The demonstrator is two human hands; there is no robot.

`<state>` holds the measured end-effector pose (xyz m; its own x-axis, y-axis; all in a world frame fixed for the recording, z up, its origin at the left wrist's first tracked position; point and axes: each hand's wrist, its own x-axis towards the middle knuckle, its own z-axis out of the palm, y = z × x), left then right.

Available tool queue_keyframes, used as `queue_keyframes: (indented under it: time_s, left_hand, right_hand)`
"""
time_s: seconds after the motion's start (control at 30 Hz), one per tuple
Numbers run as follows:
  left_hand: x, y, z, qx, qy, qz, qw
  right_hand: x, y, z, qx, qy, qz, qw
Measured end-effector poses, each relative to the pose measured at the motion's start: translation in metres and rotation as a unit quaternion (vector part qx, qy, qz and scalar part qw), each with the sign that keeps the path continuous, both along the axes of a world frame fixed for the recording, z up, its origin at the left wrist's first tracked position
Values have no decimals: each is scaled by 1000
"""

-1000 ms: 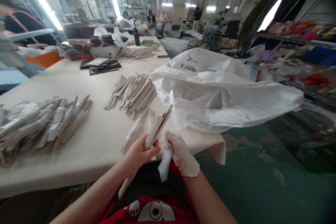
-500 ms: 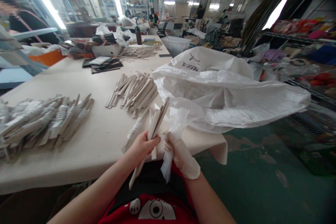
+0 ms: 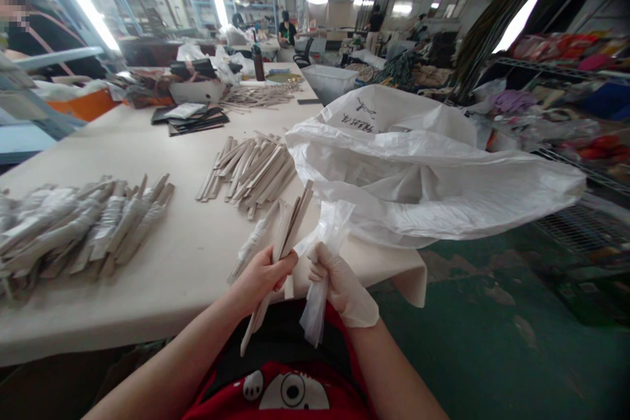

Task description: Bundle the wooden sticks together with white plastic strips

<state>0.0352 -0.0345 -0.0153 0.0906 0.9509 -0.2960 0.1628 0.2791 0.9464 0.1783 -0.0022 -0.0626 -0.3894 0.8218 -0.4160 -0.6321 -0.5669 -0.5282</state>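
Note:
A bundle of flat grey-beige strips (image 3: 294, 220) stands slanted in my bare left hand (image 3: 270, 273), fingers wrapped round its middle. Beside it my right hand (image 3: 337, 282), in a pale glove, is closed on a bunched clear plastic film (image 3: 315, 315). The film spills out above and below the fist, and a stretch of it reaches toward the strips. Just behind my left hand lies one bundle wrapped in film (image 3: 254, 241). Farther back is a heap of loose strips (image 3: 260, 170). Several wrapped bundles (image 3: 98, 223) lie together at the left.
A large white woven sack (image 3: 394, 210) lies open-mouthed across the table's right edge. Black flat pieces (image 3: 197, 123), a dark bottle (image 3: 258, 62) and more strips (image 3: 258, 97) are at the back of the table (image 3: 187, 289). Wire shelves (image 3: 566, 223) stand at the right. A person (image 3: 286, 31) sits far off.
My right hand has shifted slightly with the film, whose lower end is spread wider. My left hand and the strips have moved a little to the left.

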Motion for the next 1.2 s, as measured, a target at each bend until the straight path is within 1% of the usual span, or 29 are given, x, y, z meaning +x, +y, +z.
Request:
queue_keyframes:
  time_s: [0.13,0.23,0.37,0.47,0.57,0.63,0.7,0.77,0.83,0.9,0.93,1.0,1.1,1.17,1.2]
  left_hand:
    - [-18,-14,3,-9,-15,-30,999]
    - [-26,-28,10,-39,-16,-42,998]
    - [-24,-40,18,-80,-27,-51,995]
    - [-20,-42,16,-75,-6,-49,996]
    - [-19,-42,10,-59,34,-45,997]
    - [-21,-42,6,-54,48,-46,996]
    - [-21,-42,4,-54,53,-45,996]
    - [-20,-40,4,-55,51,-45,996]
    - [-17,-36,7,-53,40,-37,997]
    - [-13,-29,11,-50,18,-25,998]
    - [-11,-26,13,-48,4,-22,999]
    - [-8,-20,14,-48,-22,-26,998]
    - [-11,-20,13,-63,-38,-36,997]
    - [-19,-27,10,-82,-36,-52,995]
    - [-23,-31,8,-92,-34,-63,993]
  right_hand:
    - [7,9,3,-9,68,-11,998]
    - [9,14,7,-6,121,-11,993]
    - [7,17,14,-11,141,-29,990]
    - [6,17,17,-18,138,-37,990]
    - [5,17,16,12,111,-68,991]
    - [3,15,15,34,70,-106,991]
    - [1,12,12,61,-2,-146,987]
    - [-2,7,11,101,-82,-165,978]
    - [-8,1,12,140,-134,-145,970]
    - [-15,-6,13,162,-151,-112,969]
    - [-18,-8,14,161,-155,-99,970]
    - [-23,-12,14,136,-162,-89,973]
    - [-24,-12,14,104,-159,-80,979]
    - [-21,-12,18,112,-169,-86,975]
    - [-19,-13,22,129,-183,-101,969]
